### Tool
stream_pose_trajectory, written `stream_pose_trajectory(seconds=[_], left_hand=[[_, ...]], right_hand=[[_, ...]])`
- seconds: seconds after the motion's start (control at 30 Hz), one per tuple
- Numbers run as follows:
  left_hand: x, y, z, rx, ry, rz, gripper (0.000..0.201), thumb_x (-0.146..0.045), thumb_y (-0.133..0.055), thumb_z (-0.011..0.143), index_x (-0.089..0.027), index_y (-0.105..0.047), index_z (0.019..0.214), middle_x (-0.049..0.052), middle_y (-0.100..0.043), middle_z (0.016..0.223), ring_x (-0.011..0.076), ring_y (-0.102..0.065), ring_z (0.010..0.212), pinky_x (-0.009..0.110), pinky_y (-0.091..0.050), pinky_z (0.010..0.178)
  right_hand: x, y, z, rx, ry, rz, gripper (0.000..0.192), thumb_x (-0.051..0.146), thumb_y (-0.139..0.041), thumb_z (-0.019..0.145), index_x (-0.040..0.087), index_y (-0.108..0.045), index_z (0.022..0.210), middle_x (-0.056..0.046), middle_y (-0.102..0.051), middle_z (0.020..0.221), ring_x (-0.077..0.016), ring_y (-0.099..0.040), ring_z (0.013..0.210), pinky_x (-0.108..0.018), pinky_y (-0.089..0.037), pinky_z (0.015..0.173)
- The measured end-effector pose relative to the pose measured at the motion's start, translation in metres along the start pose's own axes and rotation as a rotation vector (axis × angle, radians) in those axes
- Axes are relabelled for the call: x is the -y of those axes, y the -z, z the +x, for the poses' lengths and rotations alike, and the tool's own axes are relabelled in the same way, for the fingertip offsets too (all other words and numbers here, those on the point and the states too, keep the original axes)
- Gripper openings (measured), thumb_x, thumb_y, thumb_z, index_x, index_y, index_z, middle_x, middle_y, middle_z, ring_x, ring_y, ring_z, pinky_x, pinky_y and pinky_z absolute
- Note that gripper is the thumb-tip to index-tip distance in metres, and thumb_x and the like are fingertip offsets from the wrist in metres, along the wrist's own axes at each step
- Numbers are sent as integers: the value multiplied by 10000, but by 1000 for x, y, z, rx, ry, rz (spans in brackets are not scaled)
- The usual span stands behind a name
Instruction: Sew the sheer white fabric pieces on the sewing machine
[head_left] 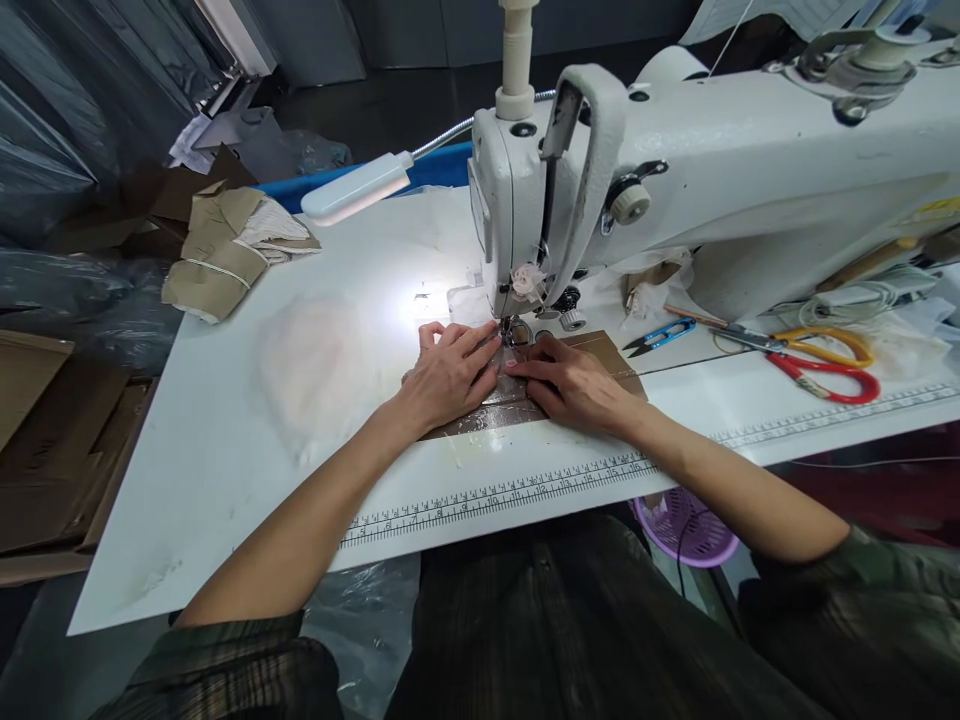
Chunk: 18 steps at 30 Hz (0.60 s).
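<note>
A brown piece of fabric [600,352] lies flat on the white sewing table [315,400], under the presser foot [516,330] of the white sewing machine [675,170]. My left hand [448,372] presses flat on the fabric's left part, fingers pointing at the needle. On the right part my right hand [574,383] also lies flat, its fingertips just in front of the presser foot. Both hands nearly touch each other at the needle. Neither hand grips the cloth; they hold it down.
Blue thread snips [661,337] and red-and-yellow scissors [821,362] lie right of the machine. A bundle of brown fabric pieces [225,250] sits at the table's far left. A lamp [356,187] lights the needle area. A ruler strip [525,490] runs along the front edge. A purple basket [686,525] hangs below.
</note>
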<state>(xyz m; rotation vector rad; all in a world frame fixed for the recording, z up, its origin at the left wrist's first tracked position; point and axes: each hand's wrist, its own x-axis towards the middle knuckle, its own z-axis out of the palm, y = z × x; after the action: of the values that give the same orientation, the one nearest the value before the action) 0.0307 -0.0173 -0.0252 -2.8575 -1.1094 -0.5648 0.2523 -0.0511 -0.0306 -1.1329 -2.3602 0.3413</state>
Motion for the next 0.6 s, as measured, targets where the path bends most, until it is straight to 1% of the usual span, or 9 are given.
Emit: stream_pose_trajectory(seconds=[0.17, 0.33, 0.47, 0.53, 0.6], left_hand=[[-2, -1, 0, -4, 8, 18, 336, -308, -443, 978, -198, -627, 1237, 94, -599, 1370, 267, -578, 1051, 500, -321, 923], [-4, -3, 0, -25, 16, 57, 330, -309, -448, 976, -186, -627, 1225, 105, -607, 1355, 278, -579, 1035, 519, -305, 924], [-5, -4, -1, -38, 8, 57, 310, -306, -460, 971, -199, -624, 1211, 105, -612, 1341, 275, -582, 1035, 520, -306, 930], [-5, -2, -1, -58, 6, 59, 305, -298, -474, 963, -199, -613, 1217, 116, -612, 1335, 277, -580, 1045, 512, -317, 921], [-5, 1, -2, -106, 7, 67, 297, -278, -493, 950, -189, -607, 1210, 129, -629, 1299, 274, -585, 1022, 501, -337, 896]], right_hand=[[-1, -1, 0, -27, -16, 25, 337, 205, -453, 921, 190, -725, 1118, -103, -566, 1009, -190, -576, 832, -369, -526, 773], [-3, -2, 0, -41, -16, 45, 316, 203, -472, 915, 202, -740, 1084, -94, -577, 1005, -187, -589, 837, -375, -528, 794], [-3, -2, 0, -45, -15, 48, 325, 206, -470, 916, 193, -737, 1101, -98, -582, 1009, -190, -588, 833, -380, -529, 792], [-3, -1, 0, -41, -17, 52, 329, 207, -465, 914, 197, -737, 1099, -97, -583, 1005, -192, -589, 838, -384, -527, 801], [-3, -1, 0, -34, -23, 59, 331, 207, -461, 910, 205, -739, 1090, -94, -584, 998, -193, -587, 838, -385, -524, 805]])
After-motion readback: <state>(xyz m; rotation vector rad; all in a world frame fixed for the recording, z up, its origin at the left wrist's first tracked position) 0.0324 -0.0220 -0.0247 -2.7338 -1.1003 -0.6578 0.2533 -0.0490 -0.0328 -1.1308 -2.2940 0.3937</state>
